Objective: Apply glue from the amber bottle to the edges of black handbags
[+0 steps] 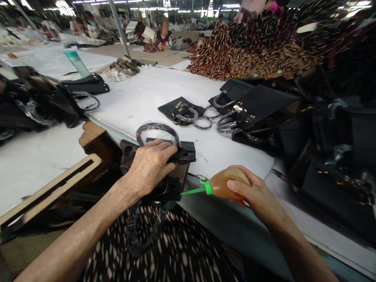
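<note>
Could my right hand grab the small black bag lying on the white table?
Probably not: the right hand is wrapped around the green-capped bottle, leaving little grip for the small black bag.

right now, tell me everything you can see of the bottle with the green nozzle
The bottle looks like soft, translucent plastic, amber-brown and paler along its upper side. It has a bright green cap with a small thin green loop beside it, and a long, tapering green nozzle. It lies nearly sideways in the right hand, whose fingers hide part of it. The nozzle points at the edge of the black bag; whether its tip touches is unclear.
</note>
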`<state>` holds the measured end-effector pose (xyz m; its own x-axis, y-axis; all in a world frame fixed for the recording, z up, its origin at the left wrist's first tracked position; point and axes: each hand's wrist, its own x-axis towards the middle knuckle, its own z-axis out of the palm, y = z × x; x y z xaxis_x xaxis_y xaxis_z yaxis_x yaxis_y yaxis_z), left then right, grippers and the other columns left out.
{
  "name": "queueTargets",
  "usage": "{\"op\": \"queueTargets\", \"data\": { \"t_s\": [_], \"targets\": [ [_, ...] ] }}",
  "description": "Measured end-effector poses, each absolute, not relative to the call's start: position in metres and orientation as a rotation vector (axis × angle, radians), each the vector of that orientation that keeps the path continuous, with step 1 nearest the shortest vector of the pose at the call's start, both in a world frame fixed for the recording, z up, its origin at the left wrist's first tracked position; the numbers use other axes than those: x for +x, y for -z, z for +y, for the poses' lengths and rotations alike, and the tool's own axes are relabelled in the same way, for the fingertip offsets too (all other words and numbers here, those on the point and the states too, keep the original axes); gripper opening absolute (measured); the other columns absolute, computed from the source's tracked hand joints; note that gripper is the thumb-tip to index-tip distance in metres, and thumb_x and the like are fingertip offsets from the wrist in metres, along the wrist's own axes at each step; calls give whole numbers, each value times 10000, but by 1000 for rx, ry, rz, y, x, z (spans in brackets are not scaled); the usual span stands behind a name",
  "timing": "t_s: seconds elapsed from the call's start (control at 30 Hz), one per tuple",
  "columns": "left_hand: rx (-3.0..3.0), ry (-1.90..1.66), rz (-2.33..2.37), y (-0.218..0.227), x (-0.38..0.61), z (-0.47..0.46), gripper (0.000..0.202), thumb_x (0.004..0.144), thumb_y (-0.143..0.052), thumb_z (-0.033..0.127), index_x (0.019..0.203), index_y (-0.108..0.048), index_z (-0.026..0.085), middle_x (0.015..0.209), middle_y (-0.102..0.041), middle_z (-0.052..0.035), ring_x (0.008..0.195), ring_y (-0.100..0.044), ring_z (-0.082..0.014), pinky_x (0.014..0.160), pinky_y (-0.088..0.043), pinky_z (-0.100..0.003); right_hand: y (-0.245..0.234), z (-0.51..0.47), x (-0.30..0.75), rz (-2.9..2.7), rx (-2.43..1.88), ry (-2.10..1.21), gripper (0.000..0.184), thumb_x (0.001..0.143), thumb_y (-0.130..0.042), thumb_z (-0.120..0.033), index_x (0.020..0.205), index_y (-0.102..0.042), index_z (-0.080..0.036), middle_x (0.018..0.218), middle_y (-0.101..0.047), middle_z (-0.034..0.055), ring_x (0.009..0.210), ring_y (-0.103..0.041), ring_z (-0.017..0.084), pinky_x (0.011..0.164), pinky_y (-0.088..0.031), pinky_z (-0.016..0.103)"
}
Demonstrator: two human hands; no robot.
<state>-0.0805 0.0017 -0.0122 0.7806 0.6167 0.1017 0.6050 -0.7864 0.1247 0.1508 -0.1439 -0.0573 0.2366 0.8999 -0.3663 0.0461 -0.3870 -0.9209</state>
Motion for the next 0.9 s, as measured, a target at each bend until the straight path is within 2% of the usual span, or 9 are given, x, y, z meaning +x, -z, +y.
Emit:
{"op": "queueTargets", "data": {
  "t_s": [0.43, 0.63, 0.9],
  "targets": [
    [2889, -232, 1003, 14, -81, 3, 143, 791, -532, 172, 915, -603, 184, 968, -655, -51, 934, -570, -225, 763, -461, -320, 60, -149, 146, -842, -1688, -1287, 359, 766, -626, -452, 969, -586, -159, 638, -602, 12, 485, -494, 137, 400, -340, 227],
    [2890, -256, 1007, 18, -82, 3, 145, 785, -535, 174, 910, -606, 191, 963, -661, -45, 922, -576, -219, 740, -459, -315, 59, -155, 143, -831, -1715, -1345, 395, 761, -627, -468, 1002, -584, -159, 740, -637, 41, 547, -541, 154, 422, -373, 228],
    [2876, -255, 1034, 14, -79, 6, 133, 784, -544, 189, 897, -614, 186, 946, -666, -48, 883, -583, -231, 697, -455, -325, 74, -162, 139, -671, -1623, -1514, 479, 748, -621, -529, 1033, -582, -146, 704, -599, 31, 511, -494, 129, 383, -246, 192]
  ]
}}
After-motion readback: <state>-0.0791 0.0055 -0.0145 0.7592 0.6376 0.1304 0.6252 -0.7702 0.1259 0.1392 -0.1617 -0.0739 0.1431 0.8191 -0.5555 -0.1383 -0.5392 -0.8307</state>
